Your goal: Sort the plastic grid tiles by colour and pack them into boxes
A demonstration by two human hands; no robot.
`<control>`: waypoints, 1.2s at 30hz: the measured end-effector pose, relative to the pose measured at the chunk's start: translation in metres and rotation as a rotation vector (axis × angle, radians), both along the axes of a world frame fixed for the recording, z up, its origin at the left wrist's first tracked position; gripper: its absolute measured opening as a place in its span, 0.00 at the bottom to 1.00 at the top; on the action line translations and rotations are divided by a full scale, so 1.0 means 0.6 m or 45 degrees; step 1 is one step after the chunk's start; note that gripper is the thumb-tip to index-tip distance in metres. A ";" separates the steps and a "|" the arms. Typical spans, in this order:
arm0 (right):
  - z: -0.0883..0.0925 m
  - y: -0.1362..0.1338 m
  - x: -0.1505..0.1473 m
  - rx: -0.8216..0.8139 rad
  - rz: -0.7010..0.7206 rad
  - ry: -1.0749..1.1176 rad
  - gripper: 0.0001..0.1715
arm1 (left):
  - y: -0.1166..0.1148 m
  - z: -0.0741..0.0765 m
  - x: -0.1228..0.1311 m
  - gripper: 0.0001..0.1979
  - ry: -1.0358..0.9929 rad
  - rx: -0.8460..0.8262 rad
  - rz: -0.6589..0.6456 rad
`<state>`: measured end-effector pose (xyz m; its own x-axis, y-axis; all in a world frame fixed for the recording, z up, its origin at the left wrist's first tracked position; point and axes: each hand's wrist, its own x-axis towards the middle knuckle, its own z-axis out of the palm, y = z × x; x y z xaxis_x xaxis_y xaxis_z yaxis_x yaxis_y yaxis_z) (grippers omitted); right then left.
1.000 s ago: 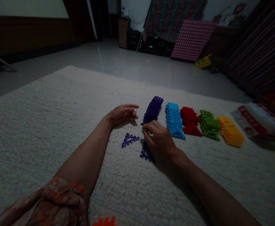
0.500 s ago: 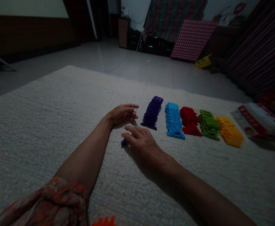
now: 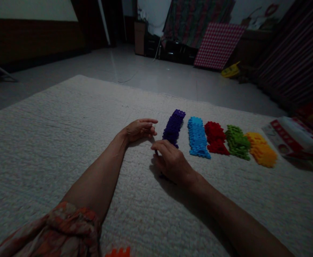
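My right hand (image 3: pixel 172 160) pinches a small dark purple interlocking piece (image 3: pixel 157 152), held on edge just above the mat; most of it is hidden by the fingers. Under the palm, a bit of another dark piece (image 3: pixel 162 175) shows. My left hand (image 3: pixel 142 129) rests on its side on the mat, fingers loosely bent and apart, holding nothing. Just right of it lies a row of overlapping purple pieces (image 3: pixel 174 125), whose near end is partly behind my right hand. Further right are similar rows of blue pieces (image 3: pixel 198 137), red pieces (image 3: pixel 215 137), green pieces (image 3: pixel 237 141) and yellow pieces (image 3: pixel 262 149).
A cream textured mat (image 3: pixel 65 117) covers the floor. An orange piece (image 3: pixel 120 252) pokes in at the bottom edge. To the right of the yellow row stands a red and white box (image 3: pixel 287 137). A checked board (image 3: pixel 219 45) leans at the back, near a yellow object (image 3: pixel 230 70).
My right hand has moved right, toward the purple row, and its fingers have closed in a pinch on a purple piece. My left hand has stayed in place.
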<state>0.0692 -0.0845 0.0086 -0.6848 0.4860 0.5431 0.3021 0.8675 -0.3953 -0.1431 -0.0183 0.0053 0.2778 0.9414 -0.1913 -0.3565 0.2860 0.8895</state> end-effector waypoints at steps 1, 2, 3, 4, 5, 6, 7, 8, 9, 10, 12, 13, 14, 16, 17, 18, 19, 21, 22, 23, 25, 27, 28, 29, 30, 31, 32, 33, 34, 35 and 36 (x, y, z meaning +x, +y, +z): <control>0.000 0.007 0.006 -0.026 -0.038 0.058 0.14 | 0.001 -0.001 0.000 0.13 0.002 0.004 -0.002; -0.001 0.014 0.013 -0.048 -0.070 0.099 0.14 | 0.001 -0.002 -0.001 0.13 0.002 0.010 -0.004; -0.001 0.020 0.018 -0.062 -0.092 0.129 0.13 | 0.002 -0.004 -0.001 0.14 0.002 0.014 -0.008; -0.003 0.025 0.023 -0.071 -0.108 0.146 0.13 | 0.003 -0.005 -0.002 0.14 0.001 0.018 -0.012; -0.004 0.030 0.027 -0.080 -0.120 0.155 0.12 | 0.004 -0.007 -0.002 0.14 -0.002 0.021 -0.017; -0.005 0.033 0.031 -0.094 -0.131 0.155 0.12 | 0.005 -0.008 -0.003 0.15 -0.006 0.022 -0.021; -0.006 0.036 0.034 -0.115 -0.150 0.146 0.13 | 0.005 -0.009 -0.003 0.15 -0.010 0.021 -0.024; -0.006 0.038 0.037 -0.143 -0.172 0.123 0.13 | 0.006 -0.009 -0.003 0.15 -0.012 0.017 -0.023; -0.005 0.040 0.040 -0.174 -0.198 0.085 0.14 | 0.006 -0.010 -0.004 0.15 -0.011 0.012 -0.021; -0.002 0.040 0.043 -0.206 -0.223 0.034 0.15 | 0.006 -0.010 -0.004 0.14 -0.009 0.007 -0.020; 0.005 0.040 0.050 -0.269 -0.287 -0.091 0.17 | 0.007 -0.009 -0.004 0.14 -0.001 0.000 -0.019; 0.010 0.038 0.054 -0.302 -0.317 -0.168 0.16 | 0.007 -0.009 -0.004 0.14 0.002 0.000 -0.020; 0.015 0.037 0.057 -0.336 -0.341 -0.249 0.14 | 0.007 -0.009 -0.004 0.14 0.003 0.001 -0.021; 0.026 0.034 0.063 -0.399 -0.359 -0.399 0.08 | 0.007 -0.008 -0.003 0.14 0.005 0.005 -0.020; 0.031 0.033 0.065 -0.418 -0.347 -0.460 0.06 | 0.007 -0.007 -0.003 0.14 0.005 0.006 -0.018; 0.035 0.033 0.067 -0.423 -0.327 -0.503 0.07 | 0.007 -0.007 -0.003 0.14 0.006 0.004 -0.015; 0.038 0.033 0.068 -0.415 -0.311 -0.524 0.08 | 0.006 -0.006 -0.003 0.14 0.008 0.001 -0.012; 0.041 0.036 0.069 -0.368 -0.304 -0.499 0.08 | 0.005 -0.004 -0.002 0.13 0.014 -0.008 -0.007; 0.041 0.038 0.069 -0.335 -0.316 -0.470 0.09 | 0.005 -0.003 -0.002 0.13 0.016 -0.012 -0.007; 0.040 0.040 0.069 -0.300 -0.335 -0.441 0.09 | 0.004 -0.003 -0.001 0.13 0.017 -0.012 -0.008; 0.037 0.044 0.068 -0.225 -0.379 -0.407 0.11 | 0.004 -0.003 -0.001 0.13 0.017 -0.010 -0.010; 0.030 0.046 0.066 -0.166 -0.422 -0.428 0.12 | 0.004 -0.004 -0.001 0.14 0.016 -0.007 -0.008; 0.027 0.046 0.065 -0.148 -0.440 -0.442 0.12 | 0.003 -0.004 -0.001 0.14 0.017 -0.007 -0.007; 0.023 0.047 0.064 -0.141 -0.449 -0.450 0.12 | 0.003 -0.004 -0.002 0.14 0.018 -0.007 -0.006; 0.018 0.047 0.063 -0.144 -0.452 -0.447 0.12 | 0.003 -0.004 -0.002 0.14 0.019 -0.006 -0.006; 0.014 0.046 0.061 -0.150 -0.454 -0.434 0.12 | 0.003 -0.004 -0.002 0.15 0.020 -0.005 -0.006; 0.011 0.046 0.060 -0.156 -0.459 -0.411 0.12 | 0.003 -0.003 -0.002 0.15 0.021 -0.005 -0.007; 0.008 0.045 0.058 -0.165 -0.469 -0.385 0.13 | 0.003 -0.003 -0.002 0.15 0.021 -0.005 -0.007; 0.006 0.044 0.056 -0.175 -0.484 -0.362 0.13 | 0.003 -0.003 -0.002 0.15 0.020 -0.005 -0.006; 0.005 0.043 0.055 -0.183 -0.499 -0.348 0.12 | 0.003 -0.002 -0.001 0.15 0.019 -0.005 -0.006; 0.004 0.043 0.054 -0.187 -0.509 -0.342 0.11 | 0.003 -0.002 -0.001 0.15 0.017 -0.005 -0.005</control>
